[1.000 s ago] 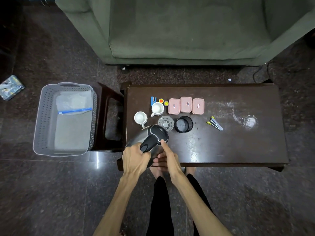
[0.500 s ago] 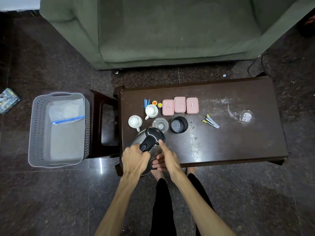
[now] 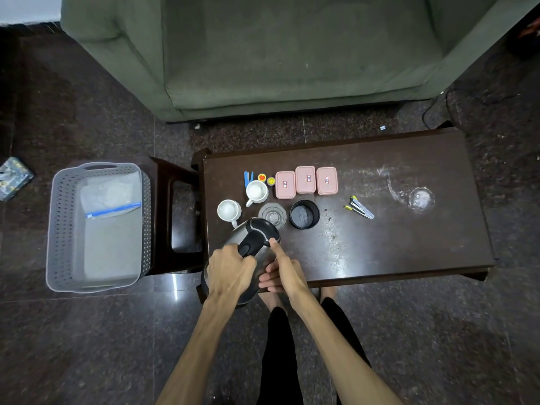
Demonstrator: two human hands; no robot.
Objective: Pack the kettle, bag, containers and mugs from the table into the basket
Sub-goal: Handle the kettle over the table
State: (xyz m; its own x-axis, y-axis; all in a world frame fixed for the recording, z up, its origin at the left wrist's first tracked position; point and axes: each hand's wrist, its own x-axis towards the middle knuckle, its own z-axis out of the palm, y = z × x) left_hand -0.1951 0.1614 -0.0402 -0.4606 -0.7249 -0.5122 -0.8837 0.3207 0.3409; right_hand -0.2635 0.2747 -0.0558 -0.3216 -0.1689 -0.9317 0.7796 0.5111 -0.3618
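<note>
A steel kettle [image 3: 260, 229] with a black lid and handle is tilted at the table's front left corner. My left hand [image 3: 229, 270] grips its handle. My right hand [image 3: 282, 271] holds the kettle's right side, thumb up on the lid, fingers round the body. Two white mugs [image 3: 228, 211] [image 3: 256, 192] stand behind it, with three pink containers [image 3: 305, 180] in a row further back. The grey perforated basket [image 3: 58, 229] sits on the floor to the left, and a clear bag with a blue strip [image 3: 112, 210] lies inside it.
A glass [image 3: 273, 214], a black round base [image 3: 304, 214], small coloured clips [image 3: 264, 178] and a few pens [image 3: 359, 207] lie on the dark wooden table [image 3: 409, 244]. A dark stool [image 3: 166, 217] stands between table and basket. A green sofa [image 3: 292, 54] is behind.
The kettle has stayed in both hands at the table's front left corner. The view has shifted slightly, so table and basket sit a little differently in frame.
</note>
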